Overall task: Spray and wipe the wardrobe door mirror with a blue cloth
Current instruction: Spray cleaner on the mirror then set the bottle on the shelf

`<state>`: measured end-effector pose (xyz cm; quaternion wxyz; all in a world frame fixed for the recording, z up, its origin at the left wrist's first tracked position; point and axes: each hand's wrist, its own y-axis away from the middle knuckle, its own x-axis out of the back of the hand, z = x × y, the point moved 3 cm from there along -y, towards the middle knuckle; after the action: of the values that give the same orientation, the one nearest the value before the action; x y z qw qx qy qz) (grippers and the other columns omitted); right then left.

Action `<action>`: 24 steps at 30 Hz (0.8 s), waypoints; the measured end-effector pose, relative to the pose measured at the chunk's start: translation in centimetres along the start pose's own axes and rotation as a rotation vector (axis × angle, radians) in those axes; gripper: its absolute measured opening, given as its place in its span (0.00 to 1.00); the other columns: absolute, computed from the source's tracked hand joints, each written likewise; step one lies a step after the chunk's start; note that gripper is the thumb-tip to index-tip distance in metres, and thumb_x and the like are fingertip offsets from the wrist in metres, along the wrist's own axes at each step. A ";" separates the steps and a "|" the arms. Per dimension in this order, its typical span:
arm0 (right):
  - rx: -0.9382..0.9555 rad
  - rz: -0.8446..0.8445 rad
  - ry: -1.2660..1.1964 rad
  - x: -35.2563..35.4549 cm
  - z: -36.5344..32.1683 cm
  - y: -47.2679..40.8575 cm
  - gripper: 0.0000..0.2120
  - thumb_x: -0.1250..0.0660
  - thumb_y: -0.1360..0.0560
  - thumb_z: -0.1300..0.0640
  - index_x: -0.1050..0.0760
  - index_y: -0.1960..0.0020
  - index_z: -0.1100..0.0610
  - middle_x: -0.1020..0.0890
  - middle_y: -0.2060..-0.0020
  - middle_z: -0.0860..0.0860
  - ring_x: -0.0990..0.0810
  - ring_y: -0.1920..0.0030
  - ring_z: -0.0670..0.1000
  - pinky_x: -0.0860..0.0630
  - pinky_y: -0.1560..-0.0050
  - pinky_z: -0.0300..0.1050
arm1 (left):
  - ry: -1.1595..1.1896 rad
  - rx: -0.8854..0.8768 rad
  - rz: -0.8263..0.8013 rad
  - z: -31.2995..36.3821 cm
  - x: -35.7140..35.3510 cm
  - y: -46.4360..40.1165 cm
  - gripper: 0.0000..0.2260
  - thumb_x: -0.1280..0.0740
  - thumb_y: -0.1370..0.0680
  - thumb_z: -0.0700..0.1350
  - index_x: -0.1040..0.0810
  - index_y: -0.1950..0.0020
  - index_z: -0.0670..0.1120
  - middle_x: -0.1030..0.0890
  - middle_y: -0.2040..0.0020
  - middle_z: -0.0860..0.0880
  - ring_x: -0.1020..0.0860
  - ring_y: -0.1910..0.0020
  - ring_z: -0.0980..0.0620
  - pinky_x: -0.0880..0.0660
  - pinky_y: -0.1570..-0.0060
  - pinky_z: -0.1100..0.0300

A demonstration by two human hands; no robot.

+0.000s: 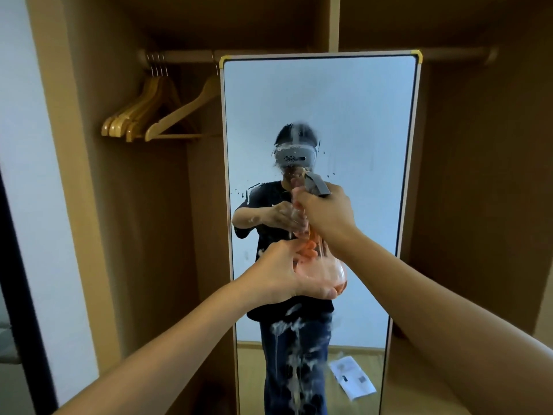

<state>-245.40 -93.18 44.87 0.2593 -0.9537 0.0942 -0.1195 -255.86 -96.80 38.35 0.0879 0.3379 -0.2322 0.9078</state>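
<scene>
Clear pinkish spray bottle (321,266): your right hand (324,209) clenches its neck at the grey trigger (318,182), your left hand (288,272) cups its round belly. Foam already runs down the mirror (344,115), so over-spraying could drip past its bottom edge. No blue cloth in sight.

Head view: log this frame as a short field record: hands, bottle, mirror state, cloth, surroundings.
left hand: cups the round base of the spray bottle
right hand: grips the bottle's neck below the grey trigger head
bottle: clear, orange-tinted, held in front of the mirror
mirror state: wet foam streaks running down its lower part
cloth: none visible
surroundings: wooden hangers on the wardrobe rail
</scene>
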 end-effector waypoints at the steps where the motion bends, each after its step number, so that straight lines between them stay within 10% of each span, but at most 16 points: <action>1: 0.010 -0.007 -0.017 0.3 0.1 0.0 0.10 0.34 0.24 0.56 0.23 0.54 0.64 0.23 0.67 0.52 0.28 0.69 0.46 0.32 0.73 0.33 | 0.007 -0.002 -0.001 0.1 -0.2 -0.2 0.28 0.20 0.38 0.54 0.26 0.42 0.53 0.21 0.45 0.55 0.23 0.44 0.58 0.25 0.40 0.54; 9: 0.039 -0.009 -0.005 2.3 0.9 -0.6 0.07 0.35 0.24 0.58 0.26 0.60 0.59 0.25 0.72 0.48 0.30 0.72 0.43 0.34 0.73 0.31 | 0.036 -0.037 -0.016 1.4 -1.8 -1.2 0.25 0.19 0.37 0.50 0.25 0.45 0.52 0.21 0.47 0.55 0.23 0.46 0.60 0.25 0.44 0.64; 16: 0.029 0.064 0.038 3.2 0.9 -1.4 0.10 0.34 0.24 0.54 0.22 0.54 0.62 0.18 0.62 0.57 0.19 0.57 0.59 0.21 0.52 0.54 | 0.074 -0.059 -0.004 2.1 -2.8 -2.1 0.26 0.19 0.38 0.51 0.24 0.44 0.51 0.21 0.47 0.56 0.23 0.45 0.60 0.25 0.44 0.62; 24: -0.023 0.101 0.109 5.7 1.7 -1.3 0.11 0.35 0.28 0.48 0.21 0.56 0.55 0.17 0.62 0.54 0.20 0.59 0.61 0.21 0.52 0.61 | 0.041 -0.116 -0.037 3.3 -4.5 -3.2 0.26 0.20 0.38 0.52 0.26 0.44 0.54 0.22 0.48 0.58 0.23 0.45 0.59 0.25 0.44 0.62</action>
<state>-239.33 -92.60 45.11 0.2487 -0.9427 0.1575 -0.1570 -249.54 -95.63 38.73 0.1288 0.3176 -0.2762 0.8979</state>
